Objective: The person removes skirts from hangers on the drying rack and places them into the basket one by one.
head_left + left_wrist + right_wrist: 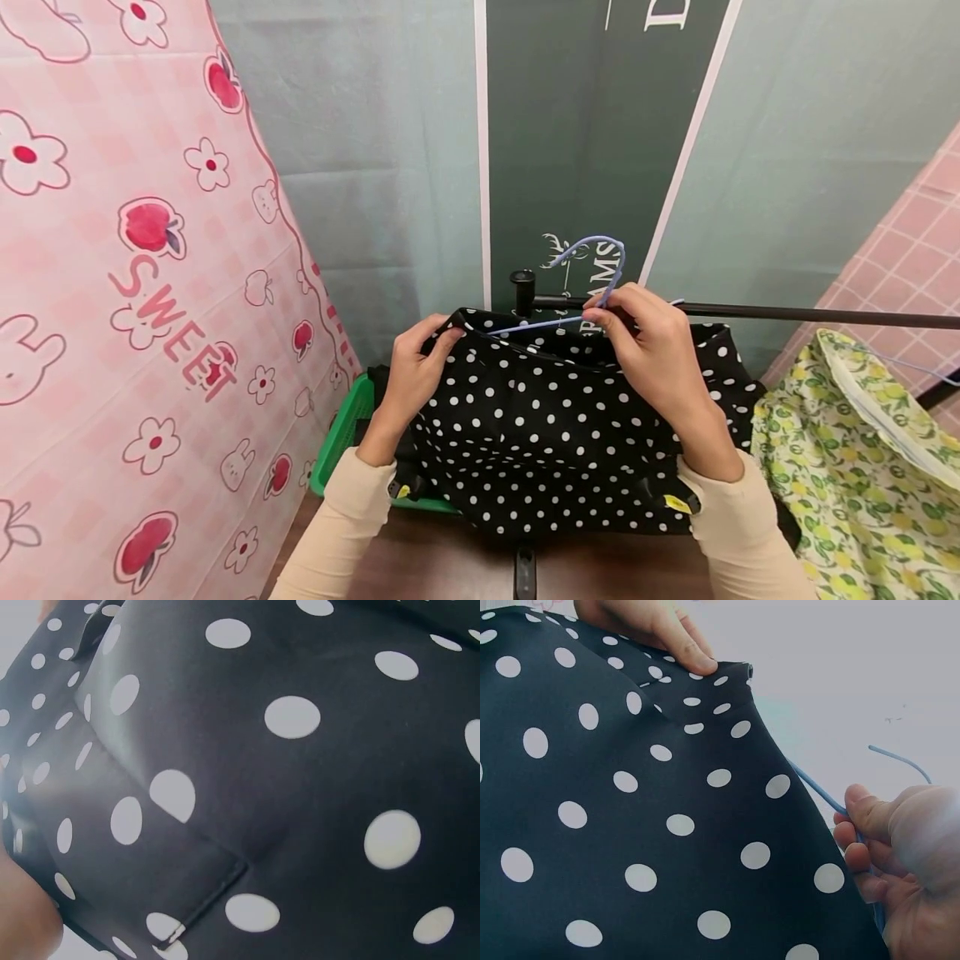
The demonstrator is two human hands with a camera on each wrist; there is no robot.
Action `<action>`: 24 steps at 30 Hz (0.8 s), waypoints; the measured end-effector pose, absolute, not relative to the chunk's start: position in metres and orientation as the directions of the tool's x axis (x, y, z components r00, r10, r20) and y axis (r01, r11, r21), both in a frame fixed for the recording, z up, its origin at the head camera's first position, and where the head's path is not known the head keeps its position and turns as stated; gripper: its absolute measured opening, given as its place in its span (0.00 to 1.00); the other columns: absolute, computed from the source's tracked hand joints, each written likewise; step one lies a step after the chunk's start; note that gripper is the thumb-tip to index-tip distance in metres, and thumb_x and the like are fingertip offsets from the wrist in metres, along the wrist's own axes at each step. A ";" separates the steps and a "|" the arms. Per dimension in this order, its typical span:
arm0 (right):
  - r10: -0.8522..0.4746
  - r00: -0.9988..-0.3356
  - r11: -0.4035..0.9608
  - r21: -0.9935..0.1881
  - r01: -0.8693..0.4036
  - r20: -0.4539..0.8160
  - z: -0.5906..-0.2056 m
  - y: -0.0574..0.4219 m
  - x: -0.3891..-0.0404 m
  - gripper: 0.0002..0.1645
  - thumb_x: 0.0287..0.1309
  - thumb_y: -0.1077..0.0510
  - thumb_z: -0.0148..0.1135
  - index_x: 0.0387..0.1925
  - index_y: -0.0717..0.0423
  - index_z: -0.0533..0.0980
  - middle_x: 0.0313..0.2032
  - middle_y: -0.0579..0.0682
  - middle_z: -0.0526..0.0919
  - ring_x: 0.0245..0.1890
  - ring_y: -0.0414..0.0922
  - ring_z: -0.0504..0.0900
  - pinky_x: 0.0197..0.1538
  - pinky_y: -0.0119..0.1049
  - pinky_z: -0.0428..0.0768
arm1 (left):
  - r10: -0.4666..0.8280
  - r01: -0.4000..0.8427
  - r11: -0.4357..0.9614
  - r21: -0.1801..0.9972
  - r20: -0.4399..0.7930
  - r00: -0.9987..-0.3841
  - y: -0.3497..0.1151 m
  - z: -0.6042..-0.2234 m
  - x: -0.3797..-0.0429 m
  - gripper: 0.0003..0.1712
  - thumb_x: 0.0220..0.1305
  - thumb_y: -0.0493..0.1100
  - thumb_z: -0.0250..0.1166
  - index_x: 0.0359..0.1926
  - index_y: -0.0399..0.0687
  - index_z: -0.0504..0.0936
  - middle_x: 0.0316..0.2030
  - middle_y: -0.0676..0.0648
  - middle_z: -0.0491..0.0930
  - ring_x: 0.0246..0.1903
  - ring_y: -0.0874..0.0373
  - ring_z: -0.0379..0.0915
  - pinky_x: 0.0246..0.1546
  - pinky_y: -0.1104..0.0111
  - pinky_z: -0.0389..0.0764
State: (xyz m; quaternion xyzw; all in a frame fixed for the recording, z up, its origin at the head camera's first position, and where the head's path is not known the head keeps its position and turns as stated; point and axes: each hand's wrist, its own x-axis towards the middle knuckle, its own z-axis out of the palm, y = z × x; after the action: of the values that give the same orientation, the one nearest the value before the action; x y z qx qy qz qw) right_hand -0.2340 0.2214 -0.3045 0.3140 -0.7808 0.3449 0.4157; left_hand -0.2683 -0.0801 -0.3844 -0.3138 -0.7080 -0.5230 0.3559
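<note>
A black skirt with white polka dots (540, 425) hangs spread between both hands, its top opening facing up. My left hand (415, 367) pinches the left corner of the waistband, thumb in front. In my right hand (651, 343) is a blue hanger (536, 324), gripped at the base of its hook, which curves up above the fingers. The hanger's left arm reaches into the waistband at the left corner; the rest of it is mostly hidden by the cloth and hand. In the right wrist view, the right fingers (866, 847) curl round the blue hanger beside the dotted cloth.
Behind the skirt runs a black rail (810, 314) with an end knob (522, 292). A green basket (341, 433) with dark cloth stands at the left, partly covered. A lemon-print garment (847, 450) hangs at the right. A pink printed curtain (172, 292) borders the left side.
</note>
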 end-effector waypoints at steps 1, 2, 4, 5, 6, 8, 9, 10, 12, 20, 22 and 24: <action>-0.205 -0.453 0.555 -0.278 -0.784 0.867 -0.305 0.219 -0.235 0.06 0.57 0.69 0.76 0.32 0.58 0.85 0.36 0.48 0.90 0.25 0.33 0.68 0.31 0.25 0.65 | 0.071 0.818 0.259 0.514 0.834 -0.547 -0.082 -0.384 -0.269 0.07 0.73 0.35 0.67 0.47 0.42 0.89 0.35 0.42 0.88 0.28 0.57 0.76 0.38 0.72 0.76; -0.208 -0.449 0.547 -0.277 -0.790 0.869 -0.305 0.217 -0.235 0.07 0.57 0.69 0.76 0.32 0.58 0.85 0.37 0.49 0.90 0.25 0.34 0.68 0.31 0.24 0.65 | 0.069 0.819 0.259 0.512 0.836 -0.545 -0.085 -0.384 -0.269 0.07 0.73 0.35 0.67 0.47 0.42 0.89 0.35 0.43 0.87 0.28 0.57 0.75 0.37 0.72 0.76; -0.213 -0.444 0.533 -0.277 -0.799 0.870 -0.305 0.213 -0.236 0.06 0.57 0.70 0.76 0.33 0.59 0.85 0.38 0.49 0.91 0.25 0.34 0.69 0.31 0.24 0.65 | 0.063 0.821 0.264 0.507 0.840 -0.539 -0.089 -0.383 -0.269 0.07 0.72 0.33 0.66 0.46 0.42 0.89 0.35 0.42 0.87 0.28 0.58 0.74 0.36 0.72 0.75; -0.216 -0.443 0.526 -0.278 -0.803 0.870 -0.305 0.211 -0.236 0.06 0.58 0.69 0.75 0.34 0.59 0.85 0.38 0.49 0.91 0.25 0.34 0.69 0.31 0.25 0.65 | 0.059 0.821 0.267 0.504 0.842 -0.536 -0.090 -0.383 -0.269 0.07 0.72 0.33 0.66 0.46 0.41 0.89 0.35 0.42 0.87 0.28 0.58 0.74 0.36 0.72 0.75; -0.217 -0.441 0.520 -0.279 -0.807 0.871 -0.305 0.209 -0.237 0.06 0.58 0.69 0.75 0.34 0.59 0.85 0.38 0.49 0.91 0.26 0.35 0.69 0.32 0.25 0.65 | 0.054 0.820 0.272 0.504 0.843 -0.536 -0.092 -0.382 -0.269 0.07 0.72 0.32 0.66 0.46 0.41 0.89 0.35 0.42 0.87 0.28 0.59 0.74 0.36 0.73 0.74; -0.221 -0.439 0.513 -0.279 -0.812 0.871 -0.305 0.205 -0.238 0.05 0.59 0.69 0.75 0.35 0.59 0.86 0.38 0.49 0.91 0.26 0.35 0.68 0.32 0.25 0.65 | 0.044 0.820 0.277 0.501 0.846 -0.532 -0.095 -0.381 -0.269 0.06 0.71 0.31 0.66 0.44 0.39 0.88 0.34 0.40 0.86 0.28 0.59 0.73 0.36 0.74 0.73; -0.223 -0.440 0.508 -0.281 -0.814 0.870 -0.305 0.203 -0.238 0.05 0.59 0.69 0.74 0.36 0.59 0.86 0.38 0.49 0.91 0.26 0.35 0.69 0.32 0.25 0.66 | 0.040 0.819 0.282 0.500 0.847 -0.530 -0.097 -0.381 -0.269 0.05 0.71 0.31 0.66 0.44 0.37 0.88 0.34 0.39 0.86 0.28 0.59 0.73 0.36 0.75 0.73; -0.225 -0.440 0.505 -0.282 -0.816 0.869 -0.305 0.201 -0.239 0.05 0.60 0.69 0.74 0.36 0.59 0.86 0.38 0.50 0.91 0.26 0.35 0.69 0.33 0.25 0.66 | 0.035 0.819 0.282 0.500 0.848 -0.529 -0.098 -0.381 -0.270 0.05 0.71 0.31 0.66 0.43 0.36 0.88 0.33 0.38 0.86 0.29 0.59 0.73 0.37 0.75 0.73; -0.228 -0.440 0.498 -0.284 -0.819 0.869 -0.305 0.198 -0.239 0.05 0.60 0.69 0.74 0.36 0.60 0.86 0.39 0.50 0.91 0.27 0.36 0.70 0.33 0.25 0.66 | 0.028 0.819 0.285 0.498 0.850 -0.526 -0.102 -0.381 -0.271 0.05 0.71 0.30 0.66 0.42 0.33 0.87 0.33 0.36 0.85 0.29 0.58 0.73 0.38 0.75 0.73; -0.240 -0.446 0.495 -0.287 -0.820 0.862 -0.306 0.187 -0.241 0.04 0.62 0.67 0.75 0.39 0.60 0.86 0.35 0.49 0.88 0.26 0.36 0.70 0.32 0.24 0.67 | -0.022 0.800 0.318 0.508 0.848 -0.530 -0.113 -0.377 -0.271 0.06 0.71 0.33 0.66 0.44 0.38 0.89 0.36 0.40 0.86 0.34 0.62 0.75 0.42 0.73 0.74; -0.238 -0.451 0.491 -0.293 -0.820 0.860 -0.306 0.184 -0.242 0.04 0.63 0.66 0.75 0.39 0.59 0.86 0.33 0.48 0.86 0.25 0.36 0.69 0.31 0.23 0.66 | -0.032 0.797 0.319 0.513 0.846 -0.532 -0.116 -0.378 -0.271 0.06 0.71 0.33 0.67 0.44 0.40 0.89 0.36 0.42 0.86 0.35 0.63 0.75 0.42 0.73 0.74; -0.236 -0.453 0.484 -0.300 -0.822 0.859 -0.307 0.180 -0.242 0.05 0.63 0.66 0.75 0.39 0.59 0.86 0.32 0.47 0.85 0.25 0.36 0.69 0.31 0.23 0.66 | -0.041 0.800 0.317 0.509 0.850 -0.525 -0.119 -0.378 -0.272 0.05 0.71 0.33 0.67 0.43 0.40 0.89 0.37 0.42 0.86 0.35 0.64 0.75 0.42 0.73 0.75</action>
State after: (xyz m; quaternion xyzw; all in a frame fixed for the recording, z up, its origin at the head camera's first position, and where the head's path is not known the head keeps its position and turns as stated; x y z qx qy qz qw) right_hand -0.2420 0.1804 -0.3072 0.3449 -0.7667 0.3726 0.3929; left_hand -0.2718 -0.1192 -0.3783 -0.2701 -0.7028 -0.5182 0.4057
